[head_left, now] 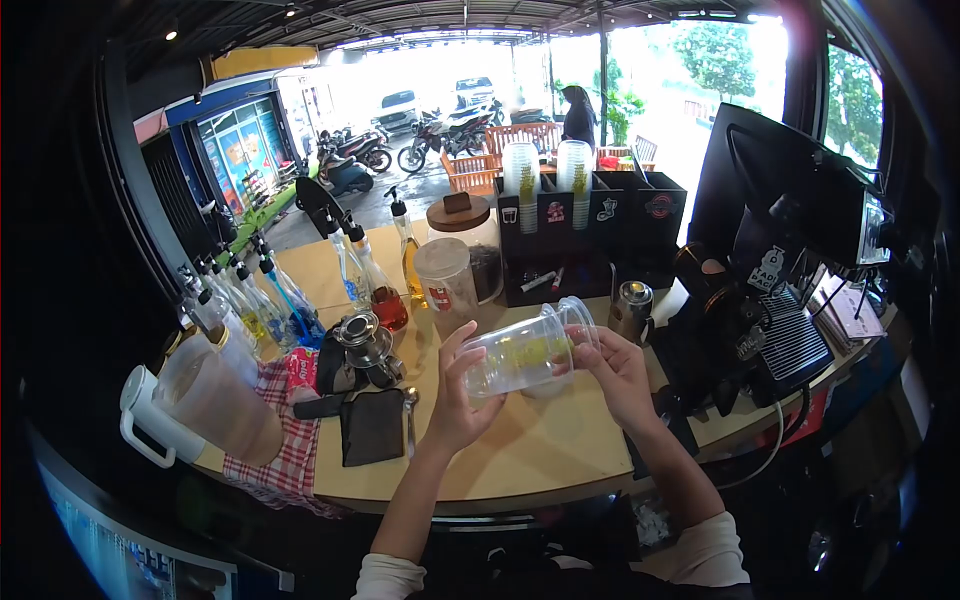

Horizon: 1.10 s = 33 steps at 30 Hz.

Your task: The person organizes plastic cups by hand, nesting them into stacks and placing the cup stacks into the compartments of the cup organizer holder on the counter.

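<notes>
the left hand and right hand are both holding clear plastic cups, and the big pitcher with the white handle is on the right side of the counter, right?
Not quite: the head view shows the big pitcher on the left side of the counter. The left hand and right hand are indeed both holding clear plastic cups.
</notes>
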### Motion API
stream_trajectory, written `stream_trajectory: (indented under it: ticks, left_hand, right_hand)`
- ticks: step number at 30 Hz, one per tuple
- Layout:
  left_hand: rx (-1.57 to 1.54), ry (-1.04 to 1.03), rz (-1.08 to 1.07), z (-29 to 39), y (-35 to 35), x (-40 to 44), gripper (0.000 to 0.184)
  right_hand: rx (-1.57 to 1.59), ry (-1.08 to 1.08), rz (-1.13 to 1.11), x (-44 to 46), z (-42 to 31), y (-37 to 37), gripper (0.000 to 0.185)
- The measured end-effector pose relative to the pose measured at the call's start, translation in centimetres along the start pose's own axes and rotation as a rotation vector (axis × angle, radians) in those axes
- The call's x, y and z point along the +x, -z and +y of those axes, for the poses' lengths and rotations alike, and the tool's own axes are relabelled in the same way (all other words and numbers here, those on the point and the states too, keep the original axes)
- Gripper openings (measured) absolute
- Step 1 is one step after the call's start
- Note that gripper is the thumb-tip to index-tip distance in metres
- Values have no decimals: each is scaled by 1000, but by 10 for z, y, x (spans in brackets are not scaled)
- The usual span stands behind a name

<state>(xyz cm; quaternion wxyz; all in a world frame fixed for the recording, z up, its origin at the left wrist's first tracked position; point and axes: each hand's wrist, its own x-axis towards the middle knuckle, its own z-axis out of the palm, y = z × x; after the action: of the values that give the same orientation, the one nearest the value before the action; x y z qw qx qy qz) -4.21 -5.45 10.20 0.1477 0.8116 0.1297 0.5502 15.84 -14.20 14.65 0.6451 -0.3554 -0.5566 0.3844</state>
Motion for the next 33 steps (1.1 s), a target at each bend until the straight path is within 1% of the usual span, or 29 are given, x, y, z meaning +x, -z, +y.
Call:
stream_trajectory:
  ticks: [1,5,7,8,10,16,28,33]
  left_hand:
    - [-53,10,24,3,-2,0,77]
    - [-37,8,8,12,1,1,75]
    - [-431,393,23,14,0,-3,79]
    - [-431,394,23,15,1,-1,79]
    - [-663,464,23,16,4,3,82]
    - [-743,475,82,18,6,2,77]
    - [-745,515,129,22,-1,0,75]
    - [-731,537,102,24,2,-2,73]
  right_hand:
    - [2,8,-7,0,0,-1,33]
    - [9,36,-6,-2,1,-5,34]
    - [-20,56,8,-4,1,-8,35]
    - [-50,77,22,-5,1,-9,36]
    - [-63,62,31,-6,-5,-10,36]
    - [-60,29,32,-7,-10,-12,35]
    - [-59,46,66,-13,-10,-21,38]
    - [-51,38,48,-14,-10,-17,38]
